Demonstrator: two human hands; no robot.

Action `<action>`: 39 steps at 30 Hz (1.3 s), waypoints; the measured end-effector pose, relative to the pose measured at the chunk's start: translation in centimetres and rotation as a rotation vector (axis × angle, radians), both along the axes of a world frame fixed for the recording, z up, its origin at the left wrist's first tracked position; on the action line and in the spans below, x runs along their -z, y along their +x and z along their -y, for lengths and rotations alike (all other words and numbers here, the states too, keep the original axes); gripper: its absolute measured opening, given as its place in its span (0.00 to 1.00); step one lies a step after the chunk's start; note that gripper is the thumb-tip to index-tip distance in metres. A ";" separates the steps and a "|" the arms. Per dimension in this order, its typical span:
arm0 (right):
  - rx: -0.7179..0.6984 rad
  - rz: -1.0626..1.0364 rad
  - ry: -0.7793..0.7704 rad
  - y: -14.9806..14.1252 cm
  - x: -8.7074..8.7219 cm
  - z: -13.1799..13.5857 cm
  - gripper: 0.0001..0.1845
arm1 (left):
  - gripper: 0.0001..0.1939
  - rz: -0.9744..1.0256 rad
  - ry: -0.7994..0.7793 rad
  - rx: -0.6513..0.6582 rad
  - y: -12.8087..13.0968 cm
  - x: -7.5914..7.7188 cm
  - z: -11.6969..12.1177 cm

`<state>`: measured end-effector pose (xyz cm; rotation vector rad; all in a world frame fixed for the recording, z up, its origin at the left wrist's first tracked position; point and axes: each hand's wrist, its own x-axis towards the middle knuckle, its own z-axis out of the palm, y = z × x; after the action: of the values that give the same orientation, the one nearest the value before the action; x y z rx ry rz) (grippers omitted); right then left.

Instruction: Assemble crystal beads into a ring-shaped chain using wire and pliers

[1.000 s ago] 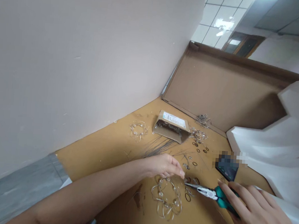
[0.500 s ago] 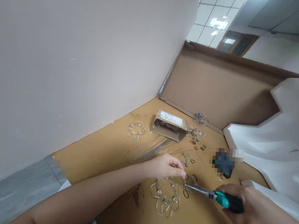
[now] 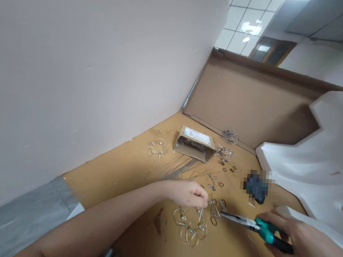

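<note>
My right hand (image 3: 291, 236) grips needle-nose pliers (image 3: 265, 231) with green and black handles. Their slim jaws point left and end beside small wire pieces and dark rings (image 3: 213, 220) on the table. My left hand (image 3: 193, 194) is closed, thumb against bent fingers, directly above a ring of looped silver wire with clear beads (image 3: 189, 227). Whatever lies between those fingers is hidden. The beaded wire ring rests on the tabletop, its upper edge right under my fingertips.
A small open cardboard box (image 3: 195, 140) lies on its side, with thin straight wires (image 3: 183, 166) in front. Another beaded wire ring (image 3: 157, 148) sits left of it; tangled wire (image 3: 225, 152) lies right. A phone (image 3: 255, 187) is near white foam (image 3: 292, 160). Cardboard (image 3: 258, 99) stands behind.
The pliers and my right hand have moved right, away from my left hand. My left hand has shifted slightly left, toward the near beaded wire ring.
</note>
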<state>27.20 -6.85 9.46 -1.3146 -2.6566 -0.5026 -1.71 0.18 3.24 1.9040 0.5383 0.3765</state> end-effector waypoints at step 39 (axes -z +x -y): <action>-0.366 0.379 0.466 -3.2 -0.9 0.4 0.24 | 0.12 0.290 -0.577 -0.134 1.5 1.4 -0.2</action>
<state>23.96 -7.29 10.33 -0.6333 -2.7153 -1.3163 -0.19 0.42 1.88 1.2384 0.5126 0.5114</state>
